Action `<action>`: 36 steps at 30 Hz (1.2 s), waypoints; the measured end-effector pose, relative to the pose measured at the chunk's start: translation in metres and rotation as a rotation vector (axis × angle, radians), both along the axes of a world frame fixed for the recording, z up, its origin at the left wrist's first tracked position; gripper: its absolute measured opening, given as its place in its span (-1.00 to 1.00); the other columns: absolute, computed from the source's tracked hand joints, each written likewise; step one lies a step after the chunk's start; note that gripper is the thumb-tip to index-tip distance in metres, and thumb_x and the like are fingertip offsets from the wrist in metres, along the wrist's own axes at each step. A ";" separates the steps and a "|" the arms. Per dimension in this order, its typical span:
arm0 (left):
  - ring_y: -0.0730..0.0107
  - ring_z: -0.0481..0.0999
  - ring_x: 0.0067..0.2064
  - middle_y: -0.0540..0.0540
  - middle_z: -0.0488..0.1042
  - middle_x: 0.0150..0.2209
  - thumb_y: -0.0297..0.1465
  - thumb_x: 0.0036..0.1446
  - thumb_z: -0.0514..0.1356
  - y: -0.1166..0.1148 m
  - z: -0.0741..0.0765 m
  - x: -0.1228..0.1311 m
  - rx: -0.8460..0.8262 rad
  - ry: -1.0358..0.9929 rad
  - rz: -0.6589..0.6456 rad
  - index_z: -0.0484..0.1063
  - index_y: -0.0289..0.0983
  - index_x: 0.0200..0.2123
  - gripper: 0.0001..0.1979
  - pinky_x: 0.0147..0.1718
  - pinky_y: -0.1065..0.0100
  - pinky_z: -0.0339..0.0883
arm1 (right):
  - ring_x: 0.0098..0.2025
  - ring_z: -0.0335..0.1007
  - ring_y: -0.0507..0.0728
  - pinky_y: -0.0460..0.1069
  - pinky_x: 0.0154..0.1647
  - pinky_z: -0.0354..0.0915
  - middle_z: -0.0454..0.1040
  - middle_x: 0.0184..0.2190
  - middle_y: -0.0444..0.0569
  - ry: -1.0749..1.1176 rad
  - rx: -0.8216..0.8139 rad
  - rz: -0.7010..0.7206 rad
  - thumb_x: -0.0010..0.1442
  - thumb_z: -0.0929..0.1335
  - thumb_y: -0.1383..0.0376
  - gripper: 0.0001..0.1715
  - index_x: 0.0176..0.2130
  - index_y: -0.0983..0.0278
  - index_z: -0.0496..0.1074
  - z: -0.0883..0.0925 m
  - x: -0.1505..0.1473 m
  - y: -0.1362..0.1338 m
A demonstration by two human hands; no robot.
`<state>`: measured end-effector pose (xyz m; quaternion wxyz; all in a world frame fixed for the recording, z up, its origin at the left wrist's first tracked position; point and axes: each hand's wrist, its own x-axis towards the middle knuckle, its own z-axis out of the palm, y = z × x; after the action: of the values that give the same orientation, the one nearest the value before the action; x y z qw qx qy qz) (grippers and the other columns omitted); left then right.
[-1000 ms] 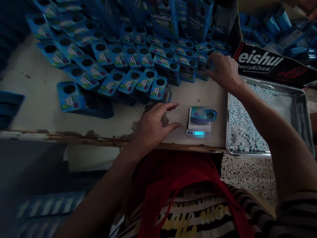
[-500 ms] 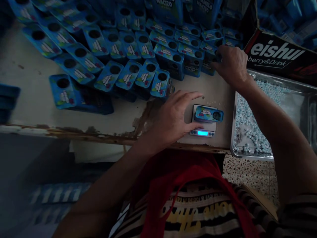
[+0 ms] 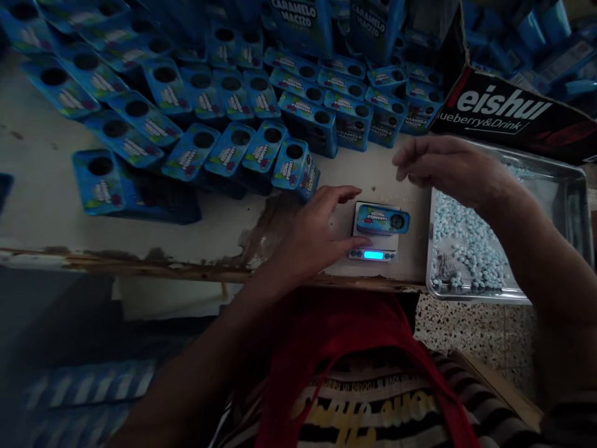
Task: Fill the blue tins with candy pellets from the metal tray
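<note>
A small digital scale (image 3: 374, 247) with a lit blue display lies near the table's front edge. On its plate rests one blue "Caramelo Macizo" box (image 3: 379, 219) with a dark round hole in its top. My left hand (image 3: 321, 227) is open beside the scale, thumb at the plate's left edge and fingers spread around the box's left end. Over the back left corner of the metal tray (image 3: 433, 249) hovers my right hand (image 3: 450, 165), fingers loosely bent, with no object visible in them. Pale blue and white candies (image 3: 471, 242) lie in the tray.
Rows of similar blue boxes (image 3: 347, 112) stand behind the scale and to the left. One box (image 3: 158, 196) lies on its side at left front. A black carton (image 3: 508, 112) filled with blue packages stands behind the tray. The table edge (image 3: 163, 264) is worn.
My right hand has left the blue box at the right end of the front row and come back towards the tray. My left hand stays beside the scale. The view has shifted slightly.
</note>
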<state>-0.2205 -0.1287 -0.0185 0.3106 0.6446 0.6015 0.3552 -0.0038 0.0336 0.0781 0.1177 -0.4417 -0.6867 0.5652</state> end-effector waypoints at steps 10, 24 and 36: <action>-0.10 0.55 0.35 -0.24 0.55 0.29 0.11 0.20 0.48 -0.015 -0.007 -0.013 0.030 -0.054 0.098 0.50 -0.15 0.29 -0.26 0.41 -0.08 0.47 | -0.31 0.46 0.09 0.03 -0.29 0.40 0.72 -0.22 0.02 0.035 -0.035 -0.008 0.24 0.55 0.19 -0.83 -0.19 0.23 0.71 -0.005 0.021 -0.044; -0.14 0.54 0.32 -0.29 0.59 0.25 -0.38 0.13 0.59 0.025 0.014 0.042 0.203 0.209 -0.193 0.49 -0.23 0.31 -0.29 0.36 -0.12 0.45 | -0.25 0.49 0.21 0.05 -0.27 0.32 0.55 -0.36 -0.05 -0.092 0.502 -0.213 0.32 0.49 0.13 -0.81 -0.11 0.15 0.62 -0.026 -0.005 0.030; 0.14 0.62 0.16 -0.08 0.65 0.13 -0.27 0.39 0.44 -0.054 0.086 -0.107 0.299 0.321 0.285 0.51 -0.17 0.20 -0.61 0.24 0.07 0.52 | -0.24 0.40 0.43 0.25 -0.19 0.00 0.47 -0.40 0.14 -0.441 0.899 -0.178 0.39 0.41 -0.09 -0.76 -0.24 -0.06 0.49 -0.073 -0.022 0.071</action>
<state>-0.3271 -0.1829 0.0676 0.0593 0.6401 0.6688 0.3734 -0.0260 0.1046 0.0052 0.1961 -0.5129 -0.8304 0.0947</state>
